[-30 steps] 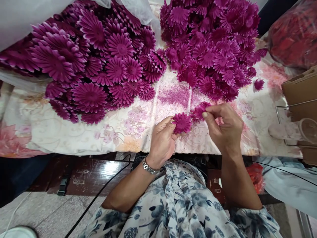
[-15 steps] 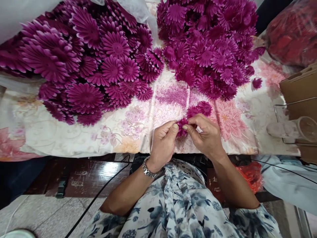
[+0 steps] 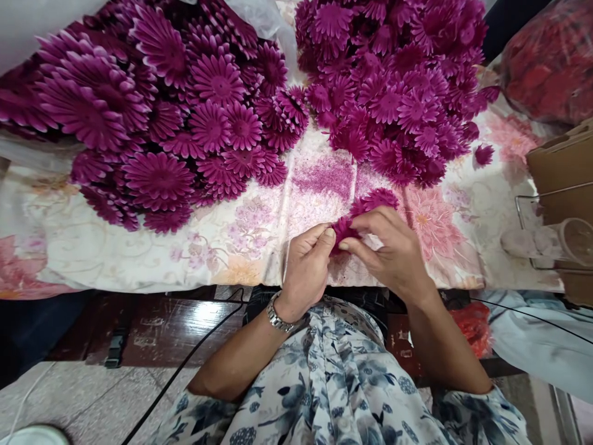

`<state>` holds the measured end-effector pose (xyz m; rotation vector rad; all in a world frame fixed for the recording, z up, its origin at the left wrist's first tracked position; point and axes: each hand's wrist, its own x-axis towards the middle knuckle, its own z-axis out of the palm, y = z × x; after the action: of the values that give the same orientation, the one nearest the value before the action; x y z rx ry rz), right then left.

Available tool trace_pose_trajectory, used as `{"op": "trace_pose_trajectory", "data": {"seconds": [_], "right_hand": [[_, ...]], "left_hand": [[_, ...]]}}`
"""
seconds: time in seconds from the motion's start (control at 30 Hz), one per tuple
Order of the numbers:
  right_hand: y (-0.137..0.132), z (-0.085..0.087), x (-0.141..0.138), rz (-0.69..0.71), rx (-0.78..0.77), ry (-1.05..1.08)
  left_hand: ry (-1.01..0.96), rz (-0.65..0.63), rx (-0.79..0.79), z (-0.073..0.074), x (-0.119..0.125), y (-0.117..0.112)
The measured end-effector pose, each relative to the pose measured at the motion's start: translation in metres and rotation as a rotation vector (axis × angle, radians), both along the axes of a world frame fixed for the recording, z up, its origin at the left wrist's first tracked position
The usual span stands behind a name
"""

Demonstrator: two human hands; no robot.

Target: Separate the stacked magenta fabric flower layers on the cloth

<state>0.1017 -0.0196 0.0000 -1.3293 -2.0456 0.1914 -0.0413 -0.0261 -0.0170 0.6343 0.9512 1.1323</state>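
Note:
Between my hands, near the table's front edge, is a small purple artificial flower (image 3: 341, 231). My left hand (image 3: 309, 256) pinches its left side between thumb and forefinger. On its right side, the thumb and forefinger of my right hand (image 3: 386, 250) close on the petals; the fingertips partly cover them. Just beyond the right fingers lie more purple flower heads (image 3: 380, 199) on the cloth. A pile of large purple flowers (image 3: 160, 179) spreads at the left, and a heap of smaller purple flowers (image 3: 389, 102) stands at the back right.
A floral tablecloth (image 3: 194, 216) covers the table, with purple dust (image 3: 324, 178) scattered mid-table. At the right are a cardboard box (image 3: 563, 161), a clear plastic cup (image 3: 574, 238) and a bag of red petals (image 3: 551, 68). One loose flower (image 3: 484, 154) lies beside the right heap.
My right hand has turned and its fingers have shifted on the flower, with the forefinger raised higher. The flower has tilted between my hands. My left hand stays almost in place.

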Motion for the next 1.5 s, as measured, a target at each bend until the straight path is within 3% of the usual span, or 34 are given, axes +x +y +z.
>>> {"op": "trace_pose_trajectory", "data": {"seconds": [0.13, 0.3, 0.43, 0.53, 0.77, 0.9, 1.17, 1.33, 1.4, 1.5], "right_hand": [[-0.005, -0.009, -0.013, 0.015, 0.012, -0.001], [-0.004, -0.009, -0.009, 0.005, 0.083, -0.002], [0.004, -0.004, 0.01, -0.217, 0.206, -0.037], [0.009, 0.001, 0.022, -0.32, 0.178, -0.166], [-0.005, 0.0, -0.01, 0.014, -0.04, 0.017], [-0.006, -0.004, -0.015, 0.016, -0.092, 0.09], [-0.007, -0.004, -0.012, -0.016, -0.025, 0.092], [0.0, 0.002, 0.009, -0.298, 0.157, 0.102], [0.001, 0.005, 0.01, -0.22, 0.093, 0.087], [0.0, 0.004, -0.001, 0.007, -0.011, 0.054]], "left_hand": [[0.074, -0.032, 0.037, -0.006, 0.0, -0.004], [0.077, -0.043, 0.077, -0.007, -0.003, -0.005], [-0.029, 0.045, -0.002, 0.0, -0.003, 0.0], [-0.042, 0.062, -0.048, 0.004, -0.002, 0.003], [0.051, -0.01, -0.002, -0.003, -0.001, -0.002], [0.09, -0.059, 0.069, -0.009, -0.004, -0.005], [0.151, -0.046, 0.139, -0.009, -0.007, -0.005], [0.079, 0.019, 0.109, -0.008, -0.008, -0.002], [0.091, 0.03, 0.106, -0.007, -0.008, -0.001], [0.162, 0.024, 0.117, -0.007, -0.007, -0.002]]}}
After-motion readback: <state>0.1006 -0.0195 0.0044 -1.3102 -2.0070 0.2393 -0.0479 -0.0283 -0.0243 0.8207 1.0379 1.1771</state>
